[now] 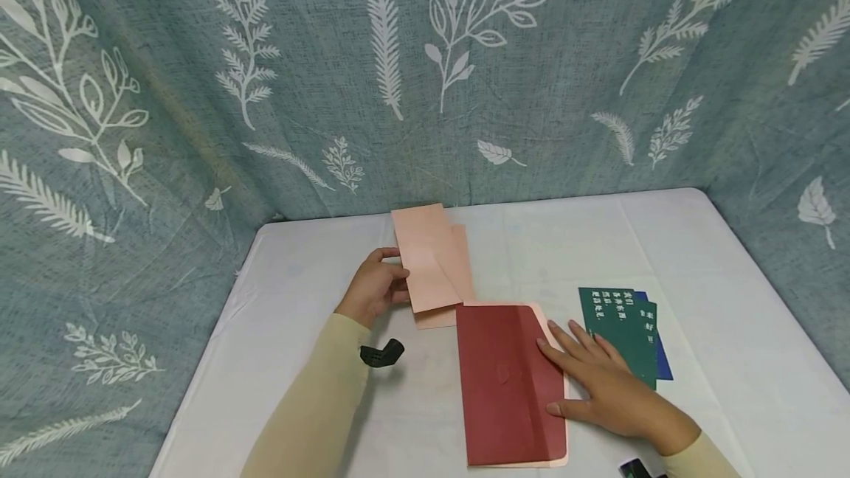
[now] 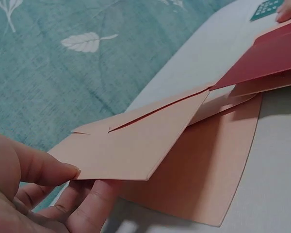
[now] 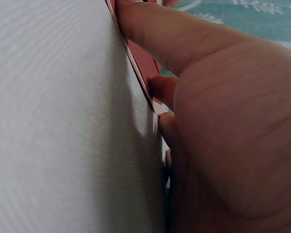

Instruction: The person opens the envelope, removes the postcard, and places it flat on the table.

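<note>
A dark red paper folder (image 1: 505,382) with a pale pink inner side lies at the middle front of the table. Beyond its upper left corner, pink paper panels (image 1: 428,257) stretch toward the back edge. My left hand (image 1: 377,288) pinches the left edge of the upper panel, thumb on top and fingers beneath. In the left wrist view this pink panel (image 2: 136,141) is lifted at a slant over another pink panel (image 2: 189,170). With fingers spread, my right hand (image 1: 600,382) rests on the folder's right edge. The right wrist view shows its thumb (image 3: 155,34) on the red paper.
Right of the folder lie green cards (image 1: 627,338) with white characters, overlapping a blue card (image 1: 662,360). They sit partly under the right hand's fingers in the head view. A white cloth (image 1: 299,264) covers the table, and a leaf-patterned teal curtain (image 1: 319,80) hangs behind.
</note>
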The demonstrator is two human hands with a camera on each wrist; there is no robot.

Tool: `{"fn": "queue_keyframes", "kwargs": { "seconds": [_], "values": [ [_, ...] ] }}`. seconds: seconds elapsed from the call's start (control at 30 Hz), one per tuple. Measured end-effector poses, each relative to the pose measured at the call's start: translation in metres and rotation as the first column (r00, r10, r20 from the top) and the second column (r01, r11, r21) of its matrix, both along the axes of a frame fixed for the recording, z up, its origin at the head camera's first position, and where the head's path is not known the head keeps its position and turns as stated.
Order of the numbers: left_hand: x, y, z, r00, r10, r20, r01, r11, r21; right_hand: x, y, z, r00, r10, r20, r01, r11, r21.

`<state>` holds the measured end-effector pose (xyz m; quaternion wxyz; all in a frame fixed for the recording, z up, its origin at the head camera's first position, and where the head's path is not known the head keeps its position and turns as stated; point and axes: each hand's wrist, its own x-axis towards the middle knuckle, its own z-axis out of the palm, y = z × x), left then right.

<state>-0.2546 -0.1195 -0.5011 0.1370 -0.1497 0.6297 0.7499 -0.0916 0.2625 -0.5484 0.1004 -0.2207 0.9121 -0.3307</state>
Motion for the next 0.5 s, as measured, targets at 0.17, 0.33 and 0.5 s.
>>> {"fn": "queue_keyframes", "kwargs": {
  "seconds": [0.17,0.33,0.5],
  "values": [
    [0.0011,-0.0065,0.0029,1.000,0.028,-0.001,-0.027,1.000,0.012,0.0002,-0.0004,-0.0004,1.000,-0.002,0.004,0.002,1.000,0.007],
    [0.0030,-0.0100,0.0069,0.999,0.034,-0.018,-0.034,0.999,0.014,0.0005,0.0001,0.0001,1.000,-0.002,0.002,0.002,1.000,0.009],
    [0.0059,-0.0103,0.0083,1.000,0.011,-0.026,-0.012,1.000,-0.004,0.0002,0.0006,-0.0005,1.000,0.001,-0.003,-0.001,1.000,0.012]
  ]
}}
